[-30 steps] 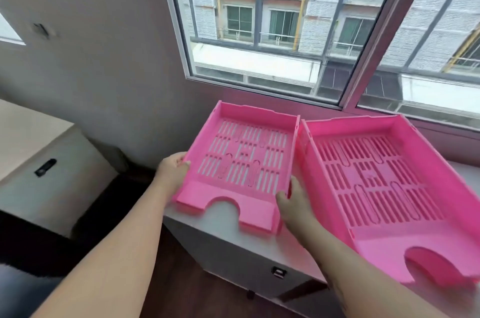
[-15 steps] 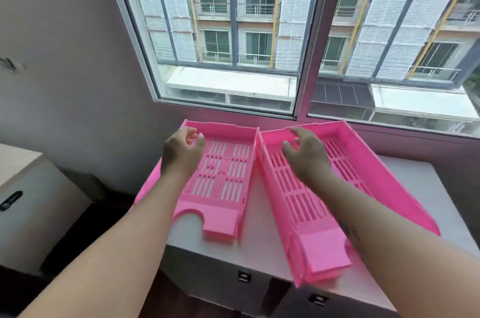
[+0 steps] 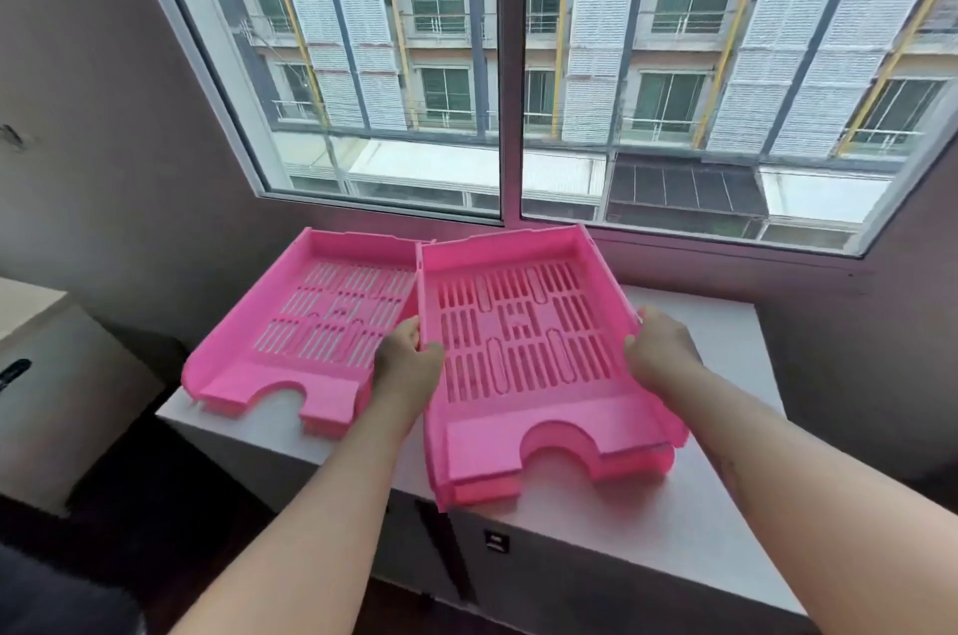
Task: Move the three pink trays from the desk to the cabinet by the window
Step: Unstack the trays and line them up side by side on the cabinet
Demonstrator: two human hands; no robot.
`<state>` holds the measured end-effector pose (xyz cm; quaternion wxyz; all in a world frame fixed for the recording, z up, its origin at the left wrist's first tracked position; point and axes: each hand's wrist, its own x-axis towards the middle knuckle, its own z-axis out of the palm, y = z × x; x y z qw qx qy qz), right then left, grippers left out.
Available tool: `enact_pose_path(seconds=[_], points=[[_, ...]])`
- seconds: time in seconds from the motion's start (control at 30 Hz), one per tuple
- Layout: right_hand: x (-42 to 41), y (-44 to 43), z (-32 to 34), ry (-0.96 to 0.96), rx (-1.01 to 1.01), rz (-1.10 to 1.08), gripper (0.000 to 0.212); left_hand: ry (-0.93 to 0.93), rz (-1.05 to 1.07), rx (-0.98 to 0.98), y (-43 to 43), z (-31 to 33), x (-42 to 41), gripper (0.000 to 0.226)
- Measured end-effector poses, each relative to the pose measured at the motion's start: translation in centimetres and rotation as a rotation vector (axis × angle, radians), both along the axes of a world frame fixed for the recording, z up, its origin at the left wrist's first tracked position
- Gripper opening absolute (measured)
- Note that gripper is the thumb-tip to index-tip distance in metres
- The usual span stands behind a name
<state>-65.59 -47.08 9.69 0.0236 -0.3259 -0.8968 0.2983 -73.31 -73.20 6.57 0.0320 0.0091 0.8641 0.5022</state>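
Observation:
A pink slotted tray (image 3: 290, 364) lies on the left part of the white cabinet (image 3: 726, 530) under the window, its front corner hanging past the cabinet's left edge. Beside it on the right is a second pink tray (image 3: 529, 447), with another pink layer showing under its front edge, so it looks like two trays stacked. My left hand (image 3: 407, 364) grips the left wall of this right tray. My right hand (image 3: 661, 349) grips its right wall. The two trays touch along their inner sides.
A large window (image 3: 505, 64) rises directly behind the cabinet, with a grey wall (image 3: 103, 115) to the left. A lower beige desk or unit (image 3: 57, 375) with a dark handle stands at the far left. The cabinet front shows a small dark lock (image 3: 496, 540).
Both hands left the left tray, which now rests on the cabinet, reached over the trays, and now hold the right tray by its two side walls. The right tray has turned straighter.

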Motion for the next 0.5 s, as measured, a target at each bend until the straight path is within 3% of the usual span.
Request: enact_pose_path(seconds=[0.27,0.37,0.43,0.5], points=[[3.6,6.7,1.5,0.194,-0.131,-0.08,0.034,0.094,0.003,0.131,5.8,2.6,2.1,0.042],[6.1,10.3,1.8,0.212,-0.096,-0.122,0.033,-0.035,-0.014,0.237,8.8,1.6,4.6,0.05],[7.8,12.4,1.8,0.216,-0.063,-0.159,0.033,-0.093,-0.019,0.134,9.9,-0.7,6.7,0.054],[9.4,14.2,1.6,0.221,-0.053,-0.206,0.034,-0.074,-0.074,-0.127,10.3,-3.2,9.0,0.048]])
